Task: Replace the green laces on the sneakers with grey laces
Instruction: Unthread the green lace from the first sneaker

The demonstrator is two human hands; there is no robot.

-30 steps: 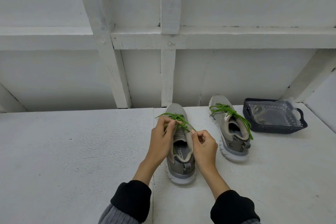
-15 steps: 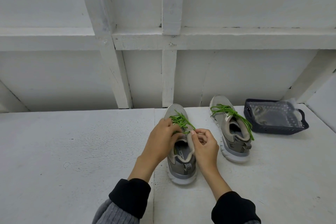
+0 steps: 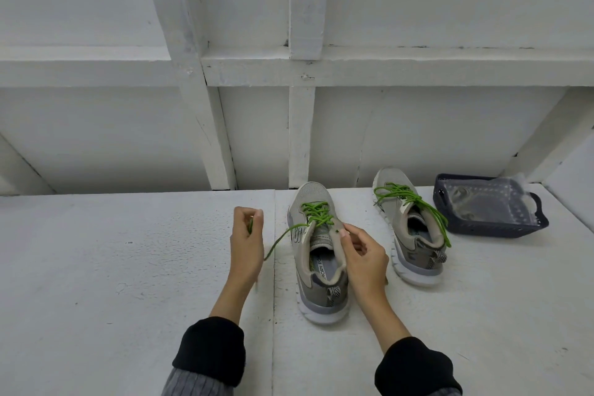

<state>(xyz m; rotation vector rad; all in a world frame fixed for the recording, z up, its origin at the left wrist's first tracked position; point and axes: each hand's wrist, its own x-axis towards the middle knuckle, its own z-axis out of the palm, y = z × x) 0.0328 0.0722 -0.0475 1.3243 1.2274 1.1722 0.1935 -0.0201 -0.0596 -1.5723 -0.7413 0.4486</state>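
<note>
Two grey sneakers stand on the white table, toes pointing away from me. The near sneaker (image 3: 316,254) carries a green lace (image 3: 316,213) that is loosened at the top. My left hand (image 3: 246,241) is out to the left of that shoe and pinches the free end of this lace, which runs slack from the eyelets to the hand. My right hand (image 3: 361,254) grips the shoe's collar on its right side. The far sneaker (image 3: 409,228) on the right has its own green lace (image 3: 411,202), with one end trailing along its right side.
A dark blue basket (image 3: 491,227) holding a clear plastic bag (image 3: 482,199) sits at the back right of the table (image 3: 128,267). A white wall with wooden beams (image 3: 302,74) rises right behind the shoes. A seam runs down the tabletop between my hands.
My left hand has pulled away from the shoe to the left, drawing one end of the green lace out with it. My right hand moved from the lace to the shoe's collar.
</note>
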